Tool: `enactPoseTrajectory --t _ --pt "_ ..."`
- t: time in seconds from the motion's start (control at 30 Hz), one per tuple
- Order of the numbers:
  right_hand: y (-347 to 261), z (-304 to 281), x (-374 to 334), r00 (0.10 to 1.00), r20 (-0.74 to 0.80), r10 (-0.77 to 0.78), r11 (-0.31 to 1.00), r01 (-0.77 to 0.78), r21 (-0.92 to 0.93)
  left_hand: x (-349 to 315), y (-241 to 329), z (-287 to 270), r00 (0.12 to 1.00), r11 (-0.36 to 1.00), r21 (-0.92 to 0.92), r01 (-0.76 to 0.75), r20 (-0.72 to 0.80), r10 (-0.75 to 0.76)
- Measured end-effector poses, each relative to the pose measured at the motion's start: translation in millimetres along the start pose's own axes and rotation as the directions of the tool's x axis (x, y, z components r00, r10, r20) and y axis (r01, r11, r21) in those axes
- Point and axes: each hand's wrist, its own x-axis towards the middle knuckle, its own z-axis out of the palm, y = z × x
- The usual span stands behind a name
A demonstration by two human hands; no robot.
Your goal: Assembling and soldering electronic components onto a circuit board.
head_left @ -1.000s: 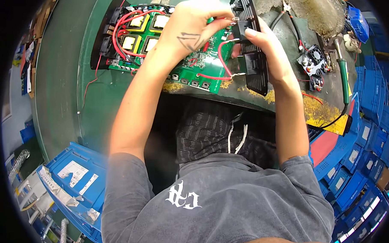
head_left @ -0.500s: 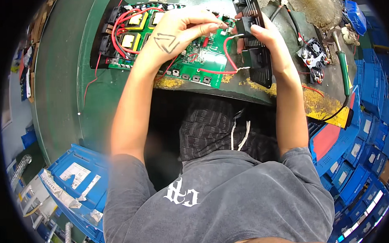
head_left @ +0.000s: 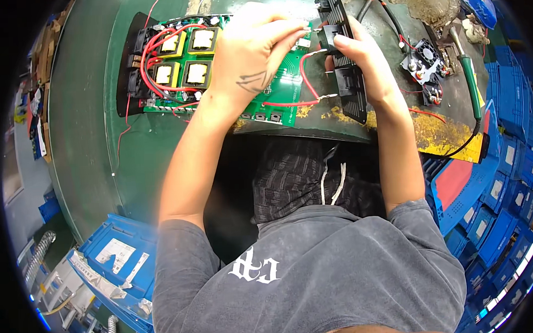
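The left hand (head_left: 245, 55), thumb and forefinger pressed together, sits nearer the black panel (head_left: 352, 99) than 0.5 s ago; anything between them is too small to tell. The right hand (head_left: 367, 60) grips the panel, fingers mostly hidden. The left hand partly covers the circuit board (head_left: 284, 89); 4 yellow transformers (head_left: 202, 41) left of it are now uncovered.

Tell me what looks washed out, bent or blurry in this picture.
In the head view, the left hand is washed out toward the knuckles; in the head view, the green bench bows along its left edge and black fills the corners; in the head view, a soft haze blurs the outer edge of the left sleeve.
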Motion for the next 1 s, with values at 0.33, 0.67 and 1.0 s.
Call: enactPoseTrajectory --t 0.33,0.67,1.0 --pt "-0.1 1.5 -2.4 1.0 -0.006 0.0 0.999 0.0 -0.043 -1.6 -4.0 6.6 0.993 0.993 0.056 -0.107 -0.042 0.109" --pt "2.0 4.7 -4.5 1.0 0.008 -0.018 0.998 0.018 -0.065 -7.5 2.7 14.5 0.992 0.985 0.124 -0.123 -0.013 0.125" --pt "-1.7 6.0 -5.5 0.998 -0.001 -0.062 0.998 0.062 -0.014 -1.6 4.9 3.4 0.995 0.992 -0.076 0.104 -0.001 -0.105"
